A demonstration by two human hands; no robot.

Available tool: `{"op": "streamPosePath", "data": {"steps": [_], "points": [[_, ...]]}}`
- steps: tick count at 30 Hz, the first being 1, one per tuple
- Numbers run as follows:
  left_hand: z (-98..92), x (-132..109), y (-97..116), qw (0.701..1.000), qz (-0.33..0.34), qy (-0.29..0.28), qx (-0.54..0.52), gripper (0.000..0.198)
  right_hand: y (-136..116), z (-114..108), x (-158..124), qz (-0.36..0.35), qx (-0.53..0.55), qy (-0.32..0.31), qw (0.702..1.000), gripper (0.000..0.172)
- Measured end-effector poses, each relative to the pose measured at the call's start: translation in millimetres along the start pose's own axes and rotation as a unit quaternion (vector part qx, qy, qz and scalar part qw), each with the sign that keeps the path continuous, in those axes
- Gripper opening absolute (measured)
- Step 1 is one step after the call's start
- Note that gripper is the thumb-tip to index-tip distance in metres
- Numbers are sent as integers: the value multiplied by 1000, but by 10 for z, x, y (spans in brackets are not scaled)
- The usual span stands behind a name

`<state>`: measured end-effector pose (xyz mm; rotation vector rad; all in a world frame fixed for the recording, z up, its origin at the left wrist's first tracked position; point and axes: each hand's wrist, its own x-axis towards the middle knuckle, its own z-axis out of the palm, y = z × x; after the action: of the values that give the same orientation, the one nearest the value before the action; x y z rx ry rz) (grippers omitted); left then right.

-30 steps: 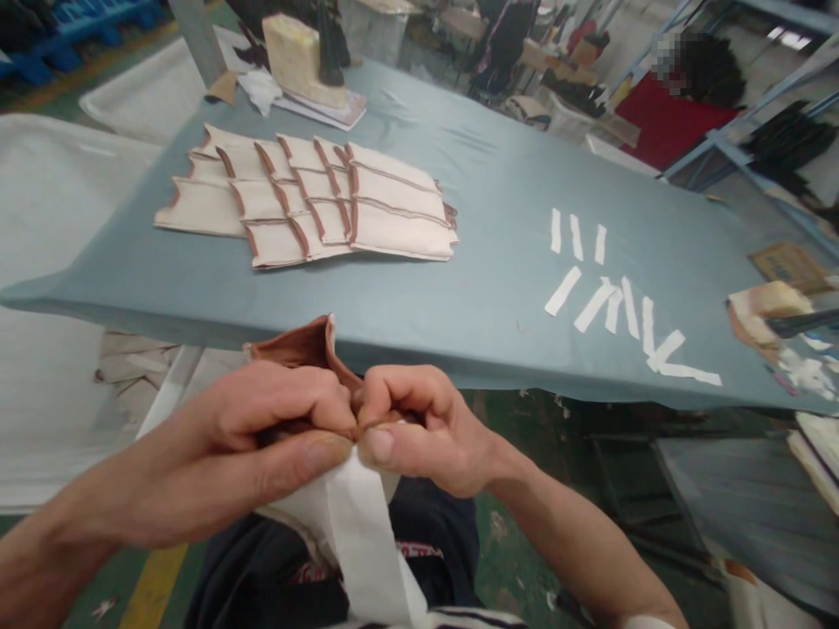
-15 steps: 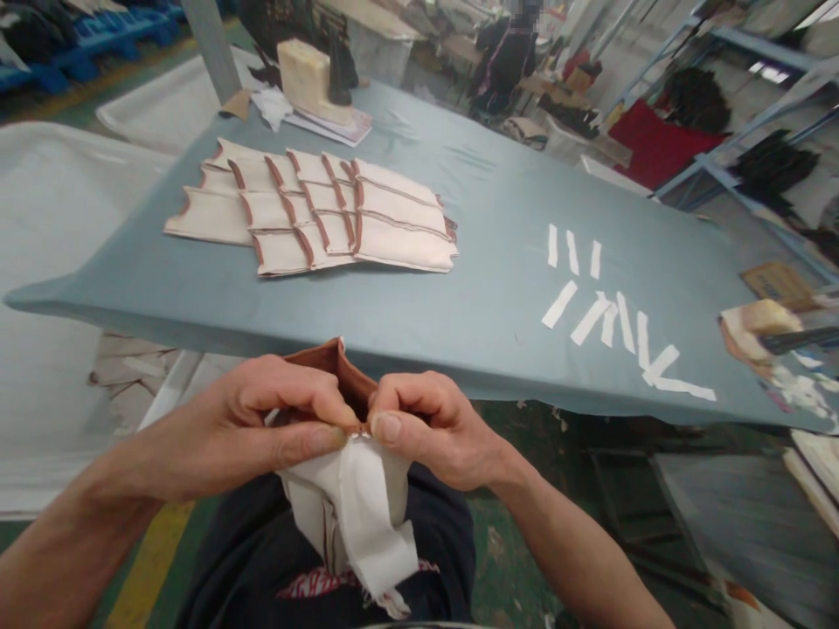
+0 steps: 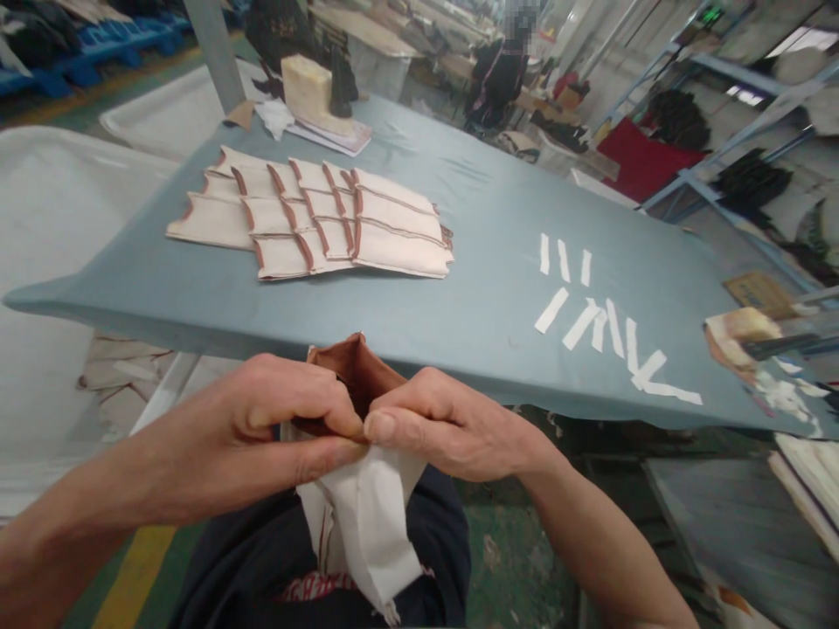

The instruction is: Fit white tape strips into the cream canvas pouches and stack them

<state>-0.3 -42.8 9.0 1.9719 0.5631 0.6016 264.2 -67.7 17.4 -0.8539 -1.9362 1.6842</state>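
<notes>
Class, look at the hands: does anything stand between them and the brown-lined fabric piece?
Nothing visible does: the left hand and right hand both pinch the near edge of the brown-lined fabric piece directly.

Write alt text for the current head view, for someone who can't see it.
A person's left hand and right hand pinch the edge of a brown-lined fabric piece, a white strip hanging below them, before a blue table. On the table, overlapping cream pieces with brown edges lie at left and loose white strips at right.
</notes>
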Motion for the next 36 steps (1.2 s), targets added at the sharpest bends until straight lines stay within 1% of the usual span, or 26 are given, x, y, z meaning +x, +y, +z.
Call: {"op": "streamPosePath", "data": {"steps": [2, 4, 6, 7, 9, 10, 12, 13, 15, 16, 18, 20, 22, 23, 24, 26, 30, 31, 33, 34, 36], "points": [[17, -21, -43, 1000, 8, 8, -1, 22, 29, 34, 57, -43, -35, -4, 998, 55], [21, -43, -115, 1000, 10, -2, -1, 21, 71, 78, 70, -105, -108, 16, 988, 47], [-5, -33, -195, 1000, 3, -19, -1, 29, 76, 123, 44, -171, -203, 64, 962, 40], [-33, -12, -232, 999, -11, -31, -1, 38, 55, 139, 19, -201, -246, 90, 944, 37], [-112, 53, -290, 999, -44, -31, 2, 56, -24, 141, -49, -243, -310, 136, 909, 36], [-157, 88, -307, 998, -58, -26, 4, 62, -71, 122, -91, -254, -330, 156, 896, 37], [-244, 142, -314, 998, -66, -16, -4, 70, -137, 43, -184, -257, -358, 185, 879, 39], [-277, 157, -303, 998, -59, -16, -10, 71, -139, -12, -231, -253, -368, 198, 873, 39], [-314, 162, -256, 999, -41, -23, -22, 65, -66, -137, -313, -233, -387, 223, 864, 39], [-317, 158, -225, 999, -32, -33, -26, 59, 6, -197, -345, -219, -393, 232, 862, 39], [-300, 151, -165, 998, -31, -60, -17, 43, 192, -299, -386, -167, -394, 239, 871, 40], [-269, 156, -128, 996, -47, -80, 3, 30, 369, -366, -396, -92, -370, 224, 897, 41], [-238, 172, -122, 994, -64, -84, 24, 25, 473, -401, -376, -33, -337, 203, 919, 42], [-225, 181, -124, 994, -66, -84, 29, 26, 488, -409, -355, -19, -325, 195, 925, 41], [-213, 188, -127, 994, -63, -86, 28, 27, 479, -409, -326, -20, -321, 189, 928, 38], [-194, 199, -122, 994, -53, -86, 28, 27, 407, -385, -247, -59, -330, 178, 925, 33], [-165, 210, -85, 996, -37, -60, 45, 24, 229, -240, -48, -209, -352, 135, 902, 19], [-160, 210, -79, 997, -34, -51, 48, 24, 208, -195, -4, -234, -358, 131, 894, 17], [-155, 208, -71, 998, -28, -34, 44, 24, 206, -117, 60, -251, -367, 134, 886, 19], [-155, 206, -69, 998, -30, -30, 38, 23, 223, -89, 80, -248, -365, 137, 887, 21], [-157, 203, -65, 998, -47, -30, 24, 20, 277, -55, 102, -238, -339, 140, 899, 26]]}}
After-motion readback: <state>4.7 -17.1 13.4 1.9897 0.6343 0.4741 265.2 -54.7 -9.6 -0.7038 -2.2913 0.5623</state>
